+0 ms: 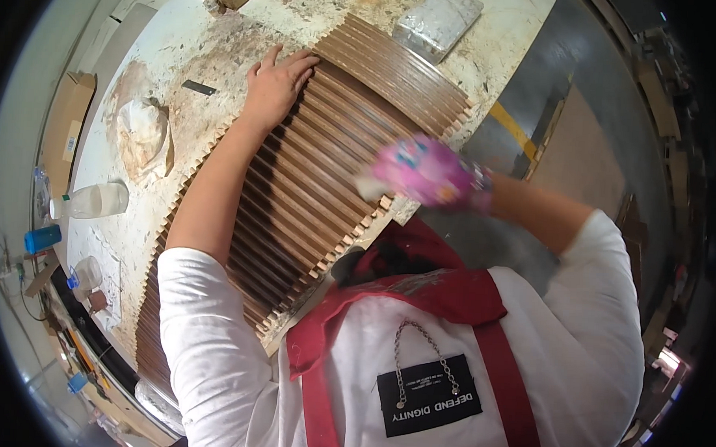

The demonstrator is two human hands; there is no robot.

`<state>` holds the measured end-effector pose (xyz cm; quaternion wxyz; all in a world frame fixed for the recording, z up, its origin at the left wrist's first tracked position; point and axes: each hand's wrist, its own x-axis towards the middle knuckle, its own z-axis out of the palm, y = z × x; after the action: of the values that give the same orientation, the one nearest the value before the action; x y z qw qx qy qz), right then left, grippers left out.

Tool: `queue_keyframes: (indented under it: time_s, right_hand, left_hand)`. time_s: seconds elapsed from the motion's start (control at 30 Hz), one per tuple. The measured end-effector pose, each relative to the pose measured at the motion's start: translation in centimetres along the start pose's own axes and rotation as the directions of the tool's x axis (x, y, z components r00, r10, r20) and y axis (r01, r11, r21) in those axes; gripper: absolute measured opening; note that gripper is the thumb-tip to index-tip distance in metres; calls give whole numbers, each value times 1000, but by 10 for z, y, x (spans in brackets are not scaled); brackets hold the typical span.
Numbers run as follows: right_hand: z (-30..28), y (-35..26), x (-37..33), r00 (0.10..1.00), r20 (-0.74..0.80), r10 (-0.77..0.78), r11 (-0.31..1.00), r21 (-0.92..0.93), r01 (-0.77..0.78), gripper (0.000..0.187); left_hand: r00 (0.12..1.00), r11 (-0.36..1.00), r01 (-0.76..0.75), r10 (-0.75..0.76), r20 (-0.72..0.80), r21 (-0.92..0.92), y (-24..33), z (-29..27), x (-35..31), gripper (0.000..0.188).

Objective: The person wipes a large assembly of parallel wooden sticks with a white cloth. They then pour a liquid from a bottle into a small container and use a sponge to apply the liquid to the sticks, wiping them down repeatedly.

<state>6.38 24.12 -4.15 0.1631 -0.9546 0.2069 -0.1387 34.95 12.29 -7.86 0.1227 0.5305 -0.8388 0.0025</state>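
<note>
Brown slatted panels [320,167] with ridges and toothed cut ends lie side by side across the table in front of me. My left hand [278,83] is bare and rests at their far edge, its fingers stretched out and apart over the ridges. A further ribbed panel [395,71] lies beyond, past a dark gap. Over the near right end of the panels is my right hand [427,171], in a pink patterned glove and smeared by motion. It appears closed on a pale, cloth-like thing [369,184], too blurred to make out well.
On the stained white table [222,37] are a plastic-wrapped block [437,23], a small dark strip [199,87], a crumpled whitish bag [143,133] and a clear bottle [94,201]. A cardboard piece [71,127] stands at the left. Grey floor [536,104] lies beyond the table's right edge.
</note>
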Motion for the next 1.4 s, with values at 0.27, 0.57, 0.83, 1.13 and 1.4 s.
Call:
queue_keyframes:
  time_s: [0.27,0.57,0.83,1.13,1.4]
  right_hand:
    - [-80,75,13,944,-170,284,918,332,-217,38]
    - [-89,160,108,761,-203,617,781,36,-624,42]
    - [-68,175,108,779,-199,595,788,-46,-613,38]
    - [-65,170,116,826,-148,544,802,-198,-563,35]
    - [-45,132,75,831,-82,551,829,167,-534,27]
  left_hand:
    - [999,991,-53,54,7,-126,-9,-22,20,36]
    - [966,942,150,-75,247,-301,-32,-16,90,45]
    - [991,751,77,14,134,-655,-23,52,132,38]
    - [965,678,192,3,264,-710,-25,55,148,30]
    - [962,577,243,-42,269,-780,-29,63,144,24]
